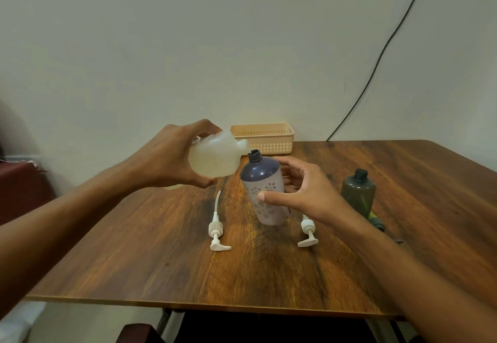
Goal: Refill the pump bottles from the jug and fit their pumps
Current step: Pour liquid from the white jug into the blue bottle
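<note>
Grips jug (215, 158) in left hand (169, 154), fingers curled round body, spout tipped at open neck of purple bottle (265, 181). Holds bottle tilted at middle of table (161, 262) in right hand (306, 194): thumb in front, fingers curled behind.

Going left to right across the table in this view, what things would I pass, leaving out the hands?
white pump → flowered bottle → second white pump → dark green bottle

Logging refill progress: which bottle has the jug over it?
The blue flowered bottle in the middle: the jug tips at its neck and the right hand holds it. The green bottle stands untouched, farther right.
</note>
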### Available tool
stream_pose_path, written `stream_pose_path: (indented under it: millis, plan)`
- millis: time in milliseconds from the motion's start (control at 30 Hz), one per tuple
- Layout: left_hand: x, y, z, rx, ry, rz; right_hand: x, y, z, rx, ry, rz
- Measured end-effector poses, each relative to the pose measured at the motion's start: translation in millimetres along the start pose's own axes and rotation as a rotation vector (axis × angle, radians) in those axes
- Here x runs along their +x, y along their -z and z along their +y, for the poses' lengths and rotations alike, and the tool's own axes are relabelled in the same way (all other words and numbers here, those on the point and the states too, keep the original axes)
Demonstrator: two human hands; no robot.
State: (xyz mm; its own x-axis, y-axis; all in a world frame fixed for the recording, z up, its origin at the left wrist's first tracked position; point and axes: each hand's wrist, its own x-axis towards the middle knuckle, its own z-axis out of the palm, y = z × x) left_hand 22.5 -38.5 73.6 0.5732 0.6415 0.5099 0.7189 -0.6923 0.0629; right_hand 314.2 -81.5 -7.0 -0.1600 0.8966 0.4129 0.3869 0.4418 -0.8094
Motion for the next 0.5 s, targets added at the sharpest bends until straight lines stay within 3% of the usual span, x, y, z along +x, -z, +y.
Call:
stream_pose_path:
  millis: [500]
  plan:
    - [-1.2, 1.6, -0.1, 0.009, -0.005, -0.002, 0.5, -1.1, 3.3, 0.009, -0.002, -0.009]
